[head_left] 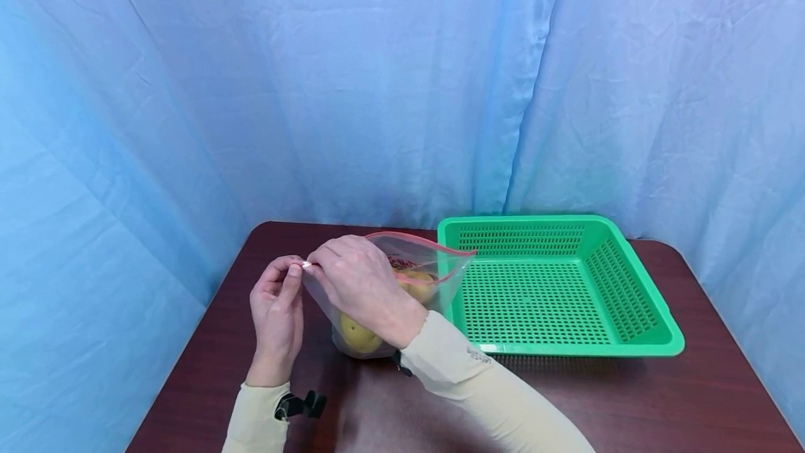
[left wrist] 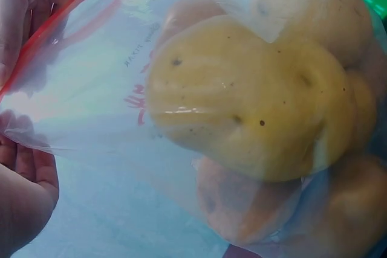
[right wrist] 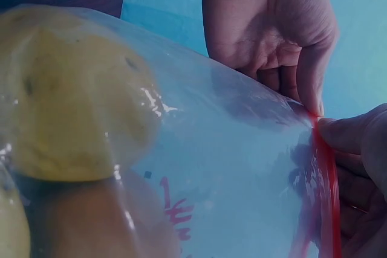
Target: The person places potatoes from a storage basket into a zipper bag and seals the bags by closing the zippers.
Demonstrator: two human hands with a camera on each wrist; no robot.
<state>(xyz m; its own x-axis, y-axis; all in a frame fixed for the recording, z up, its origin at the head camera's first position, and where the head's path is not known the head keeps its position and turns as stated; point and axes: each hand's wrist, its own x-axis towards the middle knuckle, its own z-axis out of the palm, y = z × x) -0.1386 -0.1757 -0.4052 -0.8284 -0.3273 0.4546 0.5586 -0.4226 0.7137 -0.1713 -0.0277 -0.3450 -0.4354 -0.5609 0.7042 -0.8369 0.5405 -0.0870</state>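
Observation:
A clear zip bag (head_left: 449, 292) with a red zip edge and red lettering stands on the table, holding several yellow potatoes (head_left: 358, 334). At the bag's upper left corner, my left hand (head_left: 277, 317) pinches the end of the zip between thumb and forefinger. Right beside it, my right hand (head_left: 361, 285) reaches over the bag and pinches the zip edge. A small white spot shows between the fingertips; I cannot tell what it is. Toward the right, the bag's mouth gapes. In the left wrist view a large potato (left wrist: 242, 101) presses against the plastic.
A green perforated basket (head_left: 585, 349) stands just right of the bag, whose right corner overlaps its left rim in view. Both rest on a dark reddish-brown table (head_left: 207, 376). Blue curtains (head_left: 377, 89) hang behind and at both sides.

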